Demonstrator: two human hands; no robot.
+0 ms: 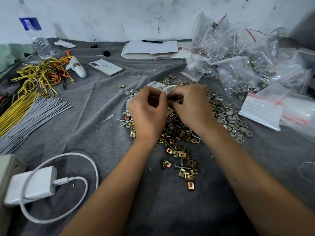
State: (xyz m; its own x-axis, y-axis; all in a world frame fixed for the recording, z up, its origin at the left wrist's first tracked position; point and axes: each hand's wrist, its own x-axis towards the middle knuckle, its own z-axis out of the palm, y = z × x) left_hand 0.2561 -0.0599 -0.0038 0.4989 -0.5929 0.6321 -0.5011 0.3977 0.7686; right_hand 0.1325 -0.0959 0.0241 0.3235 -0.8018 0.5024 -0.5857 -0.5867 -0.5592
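Observation:
Both hands meet over a heap of small hardware in the middle of the grey cloth. My left hand (148, 110) and my right hand (190, 106) each pinch the top edge of a small clear plastic bag (160, 86), most of it hidden behind the fingers. Under the hands lie brass-coloured square clip nuts (181, 153), grey round washers (237, 123) and loose nails (181, 166). What sits inside the bag cannot be made out.
Filled clear bags (238, 65) pile up at the back right, empty zip bags (265, 111) at right. Yellow wires (40, 74) and grey ties (30, 116) lie left, with a phone (105, 67), bottle (34, 31), charger (32, 184) and notepad (151, 48).

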